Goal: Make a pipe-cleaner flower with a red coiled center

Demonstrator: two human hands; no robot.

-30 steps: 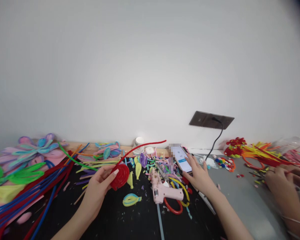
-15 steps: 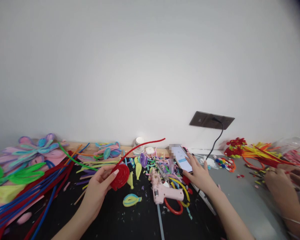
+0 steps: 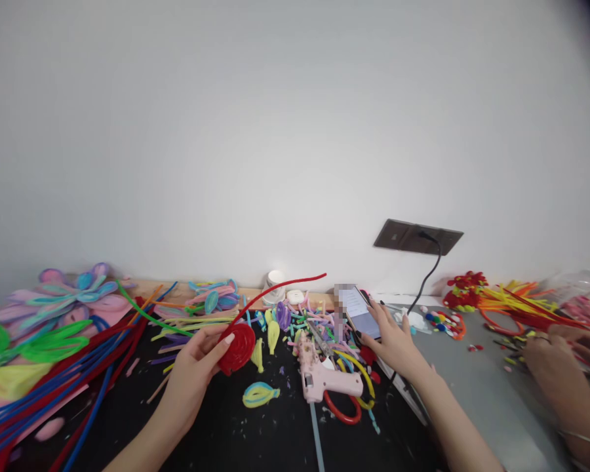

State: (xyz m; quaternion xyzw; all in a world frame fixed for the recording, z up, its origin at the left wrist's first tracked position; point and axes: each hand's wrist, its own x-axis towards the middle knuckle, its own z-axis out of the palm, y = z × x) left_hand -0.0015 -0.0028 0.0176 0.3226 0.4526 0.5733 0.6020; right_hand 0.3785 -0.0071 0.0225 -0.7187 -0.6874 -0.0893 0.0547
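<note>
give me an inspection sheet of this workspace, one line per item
Surface: black tabletop, grey tabletop at right.
Things in hand: red coil, one end loose; phone lit, partly covered.
Clutter: glue gun on its side, cut pieces beyond it, blue stems at left.
Hands: left hand pinches red coil; right hand spread over phone, contact unclear.
Cables: black cord plugged into outlet; far end unclear.
Surroundings: pale wall; another person's hands at right.
</note>
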